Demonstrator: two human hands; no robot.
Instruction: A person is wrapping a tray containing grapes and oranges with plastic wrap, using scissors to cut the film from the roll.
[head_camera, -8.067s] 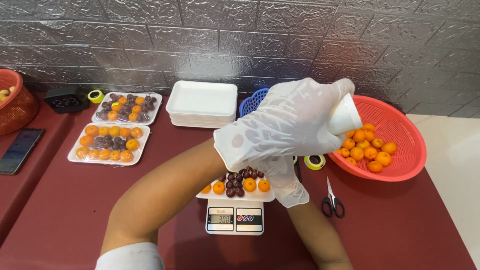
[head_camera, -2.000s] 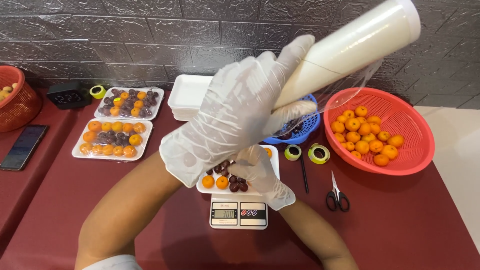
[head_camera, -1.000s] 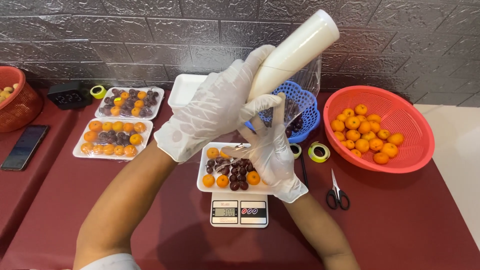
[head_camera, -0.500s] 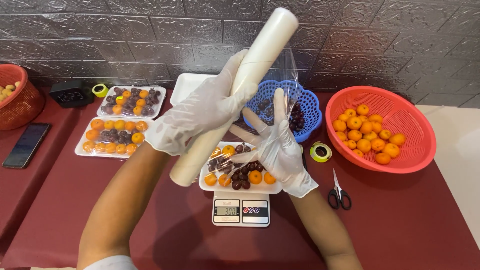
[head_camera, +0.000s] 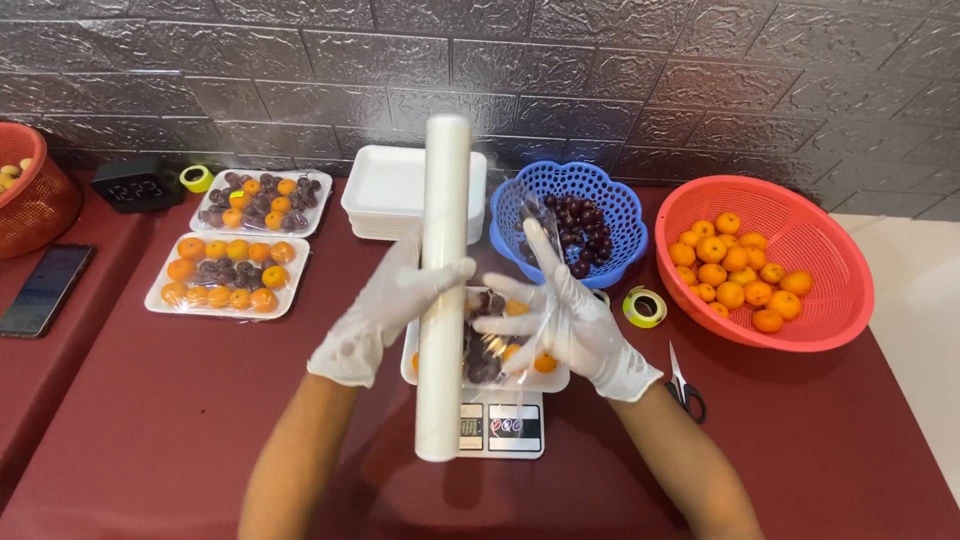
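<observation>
My left hand (head_camera: 385, 312), in a white glove, grips a long roll of clear cling film (head_camera: 443, 240) held nearly upright over the table. My right hand (head_camera: 568, 318), also gloved, pinches the loose sheet of film pulled off the roll to the right. Under both hands a white foam tray (head_camera: 548, 380) of small oranges and dark grapes rests on a small kitchen scale (head_camera: 503, 428).
Two wrapped fruit trays (head_camera: 228, 275) lie at the left, a stack of white foam trays (head_camera: 390, 190) behind the roll. A blue basket of grapes (head_camera: 600, 195), a red basket of oranges (head_camera: 810, 250), tape rolls (head_camera: 643, 306), scissors (head_camera: 685, 385), a phone (head_camera: 45, 288) and a clock (head_camera: 137, 187) stand around.
The roll has swung from tilted up to the right to nearly upright and lower over the tray. My right hand has drawn film out to the right.
</observation>
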